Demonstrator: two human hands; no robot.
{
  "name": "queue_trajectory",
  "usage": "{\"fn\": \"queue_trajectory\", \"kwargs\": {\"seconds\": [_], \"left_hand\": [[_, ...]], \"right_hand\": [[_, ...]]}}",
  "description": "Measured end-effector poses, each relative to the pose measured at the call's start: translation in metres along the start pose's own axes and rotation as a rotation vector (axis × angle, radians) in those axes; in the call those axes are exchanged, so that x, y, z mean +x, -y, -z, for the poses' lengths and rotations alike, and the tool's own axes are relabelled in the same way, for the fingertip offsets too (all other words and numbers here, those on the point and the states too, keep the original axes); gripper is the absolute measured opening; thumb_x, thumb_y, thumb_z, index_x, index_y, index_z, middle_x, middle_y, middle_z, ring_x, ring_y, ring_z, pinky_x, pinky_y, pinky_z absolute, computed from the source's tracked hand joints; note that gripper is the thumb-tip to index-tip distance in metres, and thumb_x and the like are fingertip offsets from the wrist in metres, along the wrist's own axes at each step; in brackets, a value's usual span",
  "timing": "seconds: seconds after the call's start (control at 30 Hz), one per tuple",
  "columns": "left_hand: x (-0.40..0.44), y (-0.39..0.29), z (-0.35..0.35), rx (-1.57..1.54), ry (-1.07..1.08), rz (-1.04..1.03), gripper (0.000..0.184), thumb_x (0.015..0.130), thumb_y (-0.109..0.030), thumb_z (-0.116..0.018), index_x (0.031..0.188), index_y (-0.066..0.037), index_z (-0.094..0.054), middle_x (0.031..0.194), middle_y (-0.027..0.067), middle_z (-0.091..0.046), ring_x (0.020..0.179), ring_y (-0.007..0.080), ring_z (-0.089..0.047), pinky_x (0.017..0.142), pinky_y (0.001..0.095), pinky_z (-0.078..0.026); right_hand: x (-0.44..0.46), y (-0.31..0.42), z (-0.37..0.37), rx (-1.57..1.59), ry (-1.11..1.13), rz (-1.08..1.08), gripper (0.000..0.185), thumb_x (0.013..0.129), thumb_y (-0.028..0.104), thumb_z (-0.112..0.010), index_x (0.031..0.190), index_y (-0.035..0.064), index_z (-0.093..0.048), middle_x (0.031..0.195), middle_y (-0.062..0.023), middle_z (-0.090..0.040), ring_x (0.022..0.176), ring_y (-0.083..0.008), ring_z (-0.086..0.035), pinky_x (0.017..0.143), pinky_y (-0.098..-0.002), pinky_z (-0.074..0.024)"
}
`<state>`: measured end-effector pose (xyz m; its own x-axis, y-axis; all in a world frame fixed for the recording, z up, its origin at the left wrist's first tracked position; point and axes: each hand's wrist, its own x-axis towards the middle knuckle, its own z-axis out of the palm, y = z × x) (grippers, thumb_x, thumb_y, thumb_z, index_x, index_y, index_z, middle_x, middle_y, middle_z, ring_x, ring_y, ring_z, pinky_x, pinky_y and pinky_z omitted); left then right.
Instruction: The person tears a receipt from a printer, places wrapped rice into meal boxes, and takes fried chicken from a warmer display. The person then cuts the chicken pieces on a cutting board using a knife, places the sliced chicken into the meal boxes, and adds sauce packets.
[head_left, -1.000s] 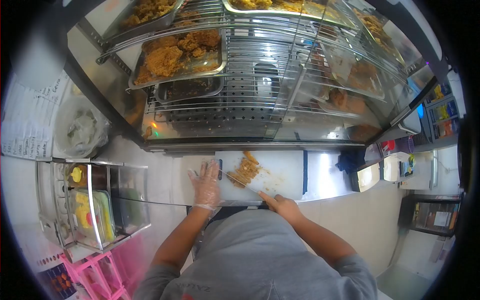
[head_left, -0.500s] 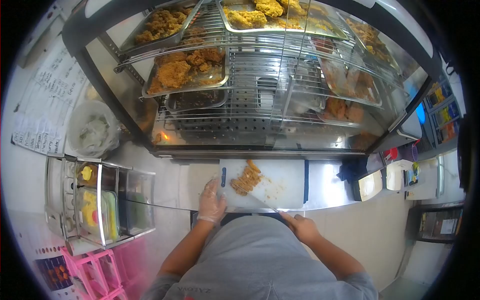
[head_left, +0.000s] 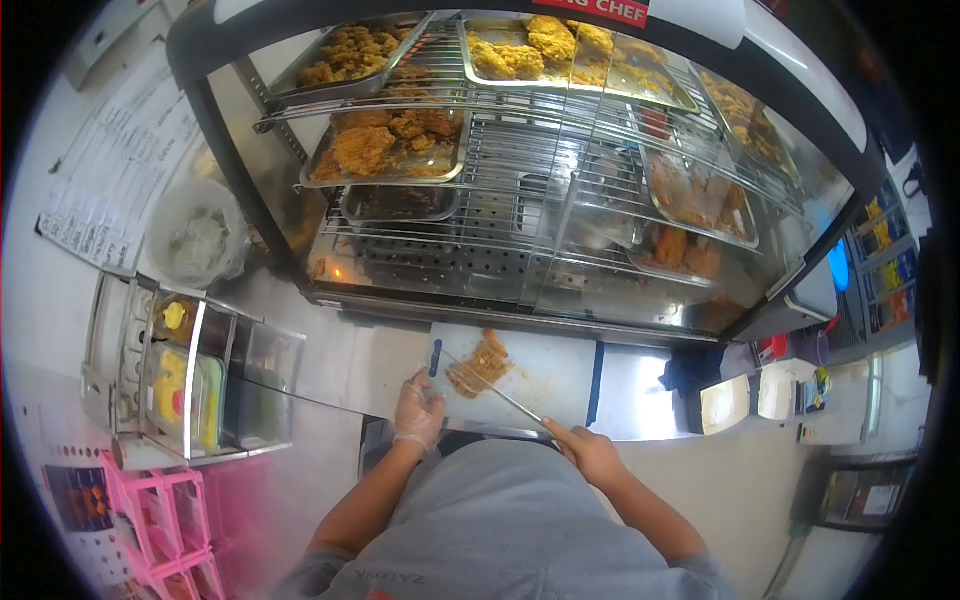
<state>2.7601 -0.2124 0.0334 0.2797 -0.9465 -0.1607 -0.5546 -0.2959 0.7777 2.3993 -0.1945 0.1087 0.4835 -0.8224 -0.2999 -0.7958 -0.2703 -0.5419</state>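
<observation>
A sliced piece of fried chicken [head_left: 466, 379] lies on the white cutting board [head_left: 560, 385], with crumbs beside it. My right hand [head_left: 590, 452] grips the handle of a long knife [head_left: 517, 407]. Its blade slants up and left across the chicken; whether it touches the pieces I cannot tell. My left hand [head_left: 417, 412], in a clear plastic glove, is at the board's left edge, apart from the chicken. Its fingers are loosely bent and hold nothing visible. A dark blue handle-like strip [head_left: 436, 357] marks the board's left side.
Behind the board stands a glass display cabinet [head_left: 520, 315] with trays of fried chicken [head_left: 362, 150] on wire racks. At left are a bag-lined tub [head_left: 197, 235], a metal-framed condiment holder [head_left: 200, 380] and a pink rack [head_left: 165, 520]. Open cardboard boxes [head_left: 725, 402] sit at right.
The knife has swung up and left, from the chicken's lower right edge to lying across it. My left hand stays near the board's left edge. The head view has shifted and tilted slightly.
</observation>
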Motion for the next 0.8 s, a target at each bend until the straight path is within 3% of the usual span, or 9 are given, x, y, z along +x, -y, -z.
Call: {"fn": "queue_trajectory", "kwargs": {"seconds": [0.17, 0.27, 0.37, 0.53, 0.67, 0.8], "left_hand": [[-0.002, -0.01, -0.029, -0.048, -0.003, 0.107, 0.077, 0.088, -0.032, -0.078, 0.15, 0.004, -0.051, 0.129, 0.025, -0.061, 0.11, 0.0379, -0.065, 0.1, 0.0448, -0.052], [0.0, -0.041, -0.041, 0.111, -0.099, 0.134, 0.095, 0.083, -0.043, -0.083, 0.154, 0.005, -0.045, 0.143, 0.0313, -0.053, 0.127, 0.0432, -0.056, 0.111, 0.0483, -0.045], [0.005, -0.064, -0.056, 0.222, -0.108, 0.193, 0.105, 0.078, -0.05, -0.086, 0.157, 0.004, -0.041, 0.147, 0.0305, -0.047, 0.135, 0.0449, -0.047, 0.118, 0.05, -0.038], [0.012, -0.068, -0.085, 0.35, -0.152, 0.185, 0.095, 0.077, -0.04, -0.087, 0.156, -0.006, -0.046, 0.142, 0.0223, -0.048, 0.134, 0.0412, -0.047, 0.117, 0.0472, -0.037], [0.021, -0.051, -0.097, 0.448, -0.162, 0.131, 0.079, 0.076, -0.028, -0.086, 0.147, -0.014, -0.056, 0.139, 0.0188, -0.051, 0.13, 0.0397, -0.049, 0.115, 0.047, -0.039], [0.029, -0.042, -0.097, 0.428, -0.162, 0.102, 0.066, 0.077, -0.025, -0.083, 0.138, -0.012, -0.063, 0.138, 0.0196, -0.055, 0.132, 0.0395, -0.049, 0.113, 0.0481, -0.04]], "right_hand": [[-0.039, -0.032, 0.024, 0.006, -0.145, 0.037, 0.059, 0.099, 0.018, -0.068, 0.153, 0.0379, -0.055, 0.088, -0.0128, -0.065, 0.071, -0.0352, -0.066, 0.067, -0.0454, -0.0548], [-0.059, -0.052, 0.036, 0.012, -0.191, 0.014, 0.059, 0.097, 0.016, -0.068, 0.151, 0.0364, -0.058, 0.087, -0.0129, -0.065, 0.071, -0.0359, -0.066, 0.067, -0.046, -0.0548], [-0.078, -0.073, 0.046, -0.017, -0.209, -0.014, 0.058, 0.097, 0.015, -0.068, 0.15, 0.0356, -0.059, 0.086, -0.0134, -0.066, 0.072, -0.0363, -0.066, 0.067, -0.0466, -0.0548], [-0.1, -0.101, 0.056, 0.0, -0.211, -0.05, 0.056, 0.097, 0.014, -0.068, 0.149, 0.0349, -0.061, 0.084, -0.0145, -0.067, 0.073, -0.0366, -0.067, 0.069, -0.0474, -0.0547], [-0.108, -0.117, 0.063, 0.047, -0.189, -0.08, 0.055, 0.097, 0.009, -0.067, 0.149, 0.0255, -0.062, 0.088, -0.0201, -0.07, 0.077, -0.0402, -0.068, 0.072, -0.0491, -0.0544], [-0.112, -0.133, 0.07, 0.09, -0.187, -0.087, 0.055, 0.097, 0.009, -0.067, 0.15, 0.025, -0.061, 0.091, -0.022, -0.07, 0.08, -0.0418, -0.069, 0.074, -0.0488, -0.0545]]}}
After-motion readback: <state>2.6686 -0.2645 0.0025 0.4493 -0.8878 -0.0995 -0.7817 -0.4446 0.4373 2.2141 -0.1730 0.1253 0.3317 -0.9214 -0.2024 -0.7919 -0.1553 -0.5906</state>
